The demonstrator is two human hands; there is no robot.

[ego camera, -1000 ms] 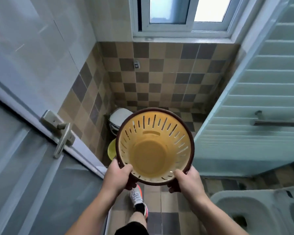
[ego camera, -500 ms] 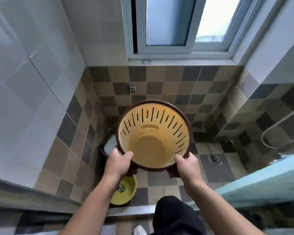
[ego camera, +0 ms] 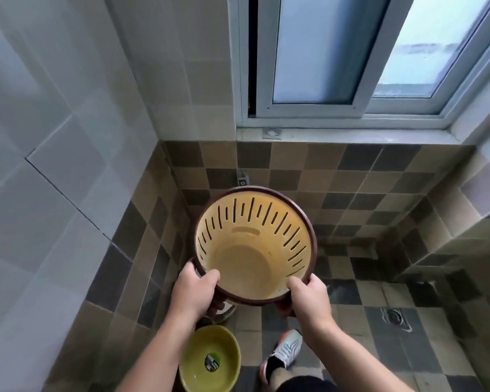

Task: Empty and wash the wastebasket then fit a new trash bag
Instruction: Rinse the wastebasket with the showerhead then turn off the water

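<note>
So both the left hand and right hand grip the near rim of that slotted yellow plastic wastebasket with the dark brown rim. Looks light and stiff, so the rim's a good hold.

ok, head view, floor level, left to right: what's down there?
yellow-green basin → grey sneaker → floor drain. The wastebasket, gripped by left hand and right hand, is off the floor.

Between the fingers: a yellow wastebasket, dark brown rim, slotted wall. Below them, a yellow-green basin, its sticker perhaps green-black.
</note>
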